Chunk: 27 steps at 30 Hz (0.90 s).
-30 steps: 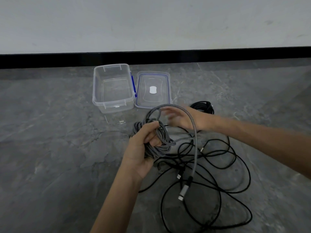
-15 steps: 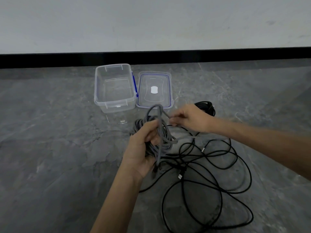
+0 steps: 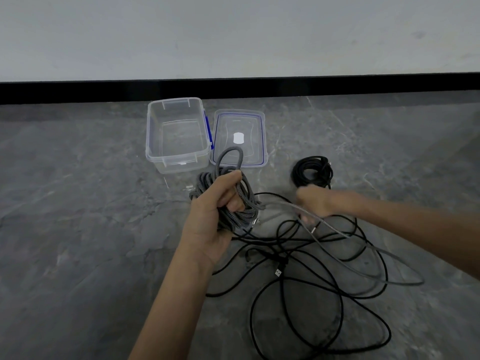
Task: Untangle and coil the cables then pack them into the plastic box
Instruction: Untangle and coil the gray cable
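Note:
My left hand (image 3: 211,216) grips a coil of grey braided cable (image 3: 235,203), one loop standing up above my thumb. The free end of that grey cable runs right to my right hand (image 3: 314,202), which pinches it, blurred by motion. Below both hands a loose black cable (image 3: 311,276) lies tangled on the floor, with a USB plug (image 3: 278,272) showing. A coiled black cable (image 3: 311,172) lies behind my right hand. The clear plastic box (image 3: 153,144) stands open and empty behind my left hand.
The box's clear lid (image 3: 261,141) with a blue seal lies flat just right of the box. Everything sits on a grey stone floor (image 3: 78,229). A black skirting strip (image 3: 363,85) and a white wall run along the back.
My right hand has swung from beside the coil out to the right and down, pulling the grey cable's free length with it. The left hand has kept its grip on the coil.

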Each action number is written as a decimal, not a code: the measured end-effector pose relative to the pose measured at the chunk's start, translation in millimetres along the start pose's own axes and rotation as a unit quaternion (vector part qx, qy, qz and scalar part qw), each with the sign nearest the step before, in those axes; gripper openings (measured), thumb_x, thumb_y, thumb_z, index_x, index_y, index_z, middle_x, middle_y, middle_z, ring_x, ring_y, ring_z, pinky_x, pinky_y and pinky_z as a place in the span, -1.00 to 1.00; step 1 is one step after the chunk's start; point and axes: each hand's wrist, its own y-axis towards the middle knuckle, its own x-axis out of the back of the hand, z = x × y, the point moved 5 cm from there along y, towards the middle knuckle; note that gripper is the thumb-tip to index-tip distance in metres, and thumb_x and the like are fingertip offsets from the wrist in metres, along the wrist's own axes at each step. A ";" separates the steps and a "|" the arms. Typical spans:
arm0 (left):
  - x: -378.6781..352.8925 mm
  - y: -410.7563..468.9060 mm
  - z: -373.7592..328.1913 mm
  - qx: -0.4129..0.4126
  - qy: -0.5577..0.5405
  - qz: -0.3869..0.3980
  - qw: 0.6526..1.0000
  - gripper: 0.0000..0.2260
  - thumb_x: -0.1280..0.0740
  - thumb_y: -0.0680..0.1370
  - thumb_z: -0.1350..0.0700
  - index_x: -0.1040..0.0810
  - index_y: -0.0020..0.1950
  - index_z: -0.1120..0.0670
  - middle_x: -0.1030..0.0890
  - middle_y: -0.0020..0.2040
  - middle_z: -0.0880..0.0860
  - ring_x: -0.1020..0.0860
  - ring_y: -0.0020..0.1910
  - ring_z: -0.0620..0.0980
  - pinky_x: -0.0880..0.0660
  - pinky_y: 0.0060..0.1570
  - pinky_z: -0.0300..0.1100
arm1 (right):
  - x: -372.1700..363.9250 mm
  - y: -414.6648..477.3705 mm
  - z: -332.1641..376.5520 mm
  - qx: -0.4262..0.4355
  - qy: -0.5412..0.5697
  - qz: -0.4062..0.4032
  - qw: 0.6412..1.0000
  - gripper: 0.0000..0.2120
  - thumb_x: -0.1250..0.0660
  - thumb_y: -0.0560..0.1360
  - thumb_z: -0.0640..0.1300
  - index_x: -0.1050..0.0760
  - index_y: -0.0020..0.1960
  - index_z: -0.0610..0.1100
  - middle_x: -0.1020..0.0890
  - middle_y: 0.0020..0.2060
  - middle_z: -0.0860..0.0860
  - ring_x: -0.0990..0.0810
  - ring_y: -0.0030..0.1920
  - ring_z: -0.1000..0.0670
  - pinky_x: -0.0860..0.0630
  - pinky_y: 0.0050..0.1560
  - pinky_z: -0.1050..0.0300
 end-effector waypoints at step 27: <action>19.9 7.4 0.2 0.032 -0.132 -0.092 0.986 -0.76 -0.23 0.62 0.08 -0.46 -0.25 0.10 -0.23 -0.58 -0.12 -0.26 -0.59 -0.18 -0.24 -0.41 -0.37 | 7.7 -63.0 95.4 0.336 0.156 -0.195 0.908 -0.73 -0.22 0.56 0.11 -0.42 -0.01 -0.11 -0.39 -0.49 -0.07 -0.27 -0.47 0.08 -0.24 -0.42 0.21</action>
